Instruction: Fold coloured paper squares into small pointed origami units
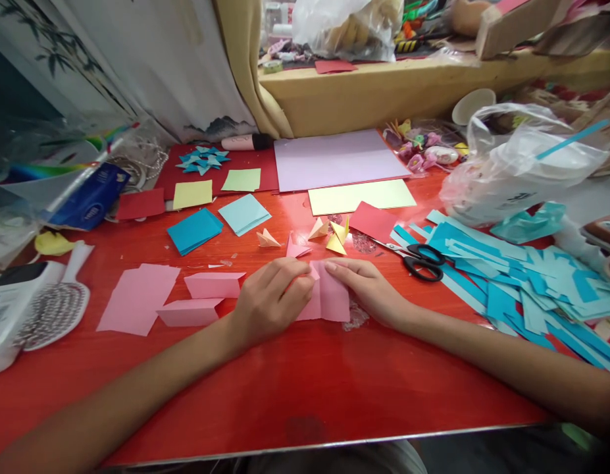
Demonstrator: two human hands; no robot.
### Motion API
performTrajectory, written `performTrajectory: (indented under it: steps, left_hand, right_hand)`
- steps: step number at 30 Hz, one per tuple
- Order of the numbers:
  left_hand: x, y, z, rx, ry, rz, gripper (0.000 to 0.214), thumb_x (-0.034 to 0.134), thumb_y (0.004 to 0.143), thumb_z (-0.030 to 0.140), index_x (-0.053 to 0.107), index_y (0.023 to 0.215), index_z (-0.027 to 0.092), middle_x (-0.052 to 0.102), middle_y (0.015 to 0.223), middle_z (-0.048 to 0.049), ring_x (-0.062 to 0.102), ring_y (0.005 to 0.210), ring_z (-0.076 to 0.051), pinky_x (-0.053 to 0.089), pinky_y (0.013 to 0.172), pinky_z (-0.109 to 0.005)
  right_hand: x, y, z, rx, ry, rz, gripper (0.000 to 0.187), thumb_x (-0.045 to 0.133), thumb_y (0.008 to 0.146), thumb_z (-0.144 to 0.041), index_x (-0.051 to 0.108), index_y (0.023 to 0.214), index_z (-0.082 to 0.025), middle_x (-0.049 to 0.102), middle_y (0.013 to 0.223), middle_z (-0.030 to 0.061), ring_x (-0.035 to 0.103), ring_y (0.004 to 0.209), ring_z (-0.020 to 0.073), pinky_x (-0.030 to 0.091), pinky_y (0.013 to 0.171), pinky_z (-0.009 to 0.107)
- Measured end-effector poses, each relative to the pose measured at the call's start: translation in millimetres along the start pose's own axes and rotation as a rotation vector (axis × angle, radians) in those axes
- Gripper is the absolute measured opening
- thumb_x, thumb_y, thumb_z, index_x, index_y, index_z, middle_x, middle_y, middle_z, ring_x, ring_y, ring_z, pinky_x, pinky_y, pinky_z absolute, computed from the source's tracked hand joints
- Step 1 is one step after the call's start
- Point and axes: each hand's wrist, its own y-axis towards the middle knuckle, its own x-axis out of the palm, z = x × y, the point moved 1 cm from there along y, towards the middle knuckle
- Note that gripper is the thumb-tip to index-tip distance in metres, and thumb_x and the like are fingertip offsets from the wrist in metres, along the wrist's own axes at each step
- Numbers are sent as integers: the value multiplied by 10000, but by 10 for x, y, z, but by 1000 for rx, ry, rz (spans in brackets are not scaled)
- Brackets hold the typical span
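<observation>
A pink paper square [329,299] lies partly folded on the red table [285,388]. My left hand [270,299] is curled over its left side, fingers pinching a folded edge. My right hand [366,286] presses flat on its right side, fingers stretched toward the top corner. Just beyond the hands lie small folded paper pieces, one pink [295,248] and some yellow [337,236]. To the left lie two folded pink pieces [213,284] and flat pink sheets [137,299].
Black-handled scissors [418,258] lie right of my hands beside a heap of blue paper strips [526,276]. A plastic bag [522,158] sits far right. Lilac [337,159] and yellow sheets [361,195], blue squares [195,230], a hairbrush [58,309] and clutter ring the table.
</observation>
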Motion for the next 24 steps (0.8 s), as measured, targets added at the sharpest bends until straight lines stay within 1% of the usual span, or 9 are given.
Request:
performTrajectory:
  steps: [3, 7, 13, 19, 24]
  left_hand:
    - [16, -25, -4, 14, -64, -28, 165, 571, 779, 92, 537, 921, 169, 629, 894, -61, 601, 880, -157, 520, 770, -262]
    - [37, -56, -15, 26, -147, -32, 178, 575, 779, 81, 554, 937, 160, 623, 949, -80, 603, 957, -175, 525, 814, -274]
    - [51, -54, -28, 23, -171, -55, 137, 542, 811, 106, 554, 929, 174, 628, 956, -64, 596, 990, -169, 537, 828, -284]
    - [69, -46, -27, 47, -209, -71, 181, 573, 779, 67, 553, 937, 153, 629, 960, -71, 582, 1012, -181, 542, 843, -297]
    - [70, -36, -22, 46, -214, -91, 137, 539, 811, 97, 555, 929, 165, 636, 943, -63, 585, 1011, -179, 544, 841, -314]
  right_hand:
    - [1, 3, 5, 14, 21, 6, 230, 521, 853, -373, 634, 800, -180, 581, 708, -5, 509, 600, 91, 409, 550, 212]
    - [-22, 24, 3, 6, 44, 8, 228, 525, 852, -359, 614, 750, -175, 568, 693, -11, 494, 593, 85, 398, 540, 201]
    - [-38, 31, 16, 21, 25, 39, 248, 550, 826, -396, 595, 747, -164, 543, 684, -1, 473, 590, 93, 381, 514, 206]
    - [-38, 33, 13, -6, 50, 18, 223, 532, 847, -358, 605, 756, -168, 558, 726, -6, 485, 629, 85, 395, 571, 200]
    - [-36, 36, -5, -8, 42, 14, 217, 523, 852, -339, 608, 742, -172, 575, 743, -2, 500, 648, 96, 413, 595, 210]
